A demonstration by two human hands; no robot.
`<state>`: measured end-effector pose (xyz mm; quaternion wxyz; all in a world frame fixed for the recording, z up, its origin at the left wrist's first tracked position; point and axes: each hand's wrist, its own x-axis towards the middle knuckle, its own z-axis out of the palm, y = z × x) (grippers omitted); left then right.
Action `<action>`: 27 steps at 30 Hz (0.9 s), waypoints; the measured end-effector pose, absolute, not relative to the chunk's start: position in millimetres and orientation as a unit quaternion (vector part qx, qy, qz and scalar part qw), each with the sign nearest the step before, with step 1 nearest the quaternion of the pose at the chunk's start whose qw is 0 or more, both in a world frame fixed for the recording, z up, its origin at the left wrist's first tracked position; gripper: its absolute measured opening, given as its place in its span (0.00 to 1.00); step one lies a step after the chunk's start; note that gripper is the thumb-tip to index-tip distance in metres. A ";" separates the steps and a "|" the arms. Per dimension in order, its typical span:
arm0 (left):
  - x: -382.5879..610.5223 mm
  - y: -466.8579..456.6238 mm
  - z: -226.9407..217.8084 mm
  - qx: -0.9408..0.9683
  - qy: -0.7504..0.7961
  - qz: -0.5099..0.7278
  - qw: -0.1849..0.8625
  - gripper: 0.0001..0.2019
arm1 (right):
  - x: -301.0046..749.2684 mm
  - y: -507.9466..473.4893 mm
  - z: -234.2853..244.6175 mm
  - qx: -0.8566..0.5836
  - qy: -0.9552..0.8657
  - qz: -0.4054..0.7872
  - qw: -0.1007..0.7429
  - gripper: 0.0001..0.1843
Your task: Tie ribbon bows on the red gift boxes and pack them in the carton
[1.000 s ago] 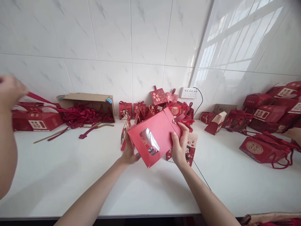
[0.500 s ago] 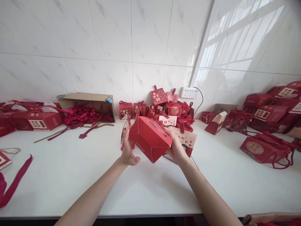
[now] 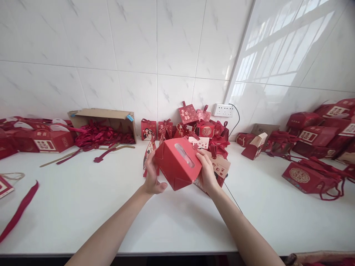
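Note:
A red gift box [image 3: 177, 164] is held tilted above the white table, between my two hands. One of its faces carries a long oval slot. My left hand [image 3: 153, 173] supports the left end, fingers behind the box and thumb sticking out below. At the right end my right hand [image 3: 206, 170] grips the box, its fingertips near the slot edge. Just behind stand a small printed gift bag [image 3: 149, 155], left of the box, and a cream-and-red printed box [image 3: 220, 166], partly hidden by my right hand.
An open cardboard box [image 3: 105, 112] spills dark red ribbons [image 3: 95, 135] at the back left. Red boxes [image 3: 52, 140] line the far left, and more red boxes [image 3: 316, 135] are piled at right. A power strip [image 3: 223, 109] is on the wall; its thin black cable runs across the table.
The red gift box has turned in my hands, so its slotted face now shows more towards me. Both hands have stayed in nearly the same place.

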<state>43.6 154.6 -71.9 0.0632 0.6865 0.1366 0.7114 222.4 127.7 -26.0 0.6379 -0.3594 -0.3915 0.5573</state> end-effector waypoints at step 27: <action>29.3 161.3 -74.2 0.774 0.269 0.574 -0.014 0.21 | 238.1 121.7 -25.5 -0.394 -0.576 0.045 0.715 0.11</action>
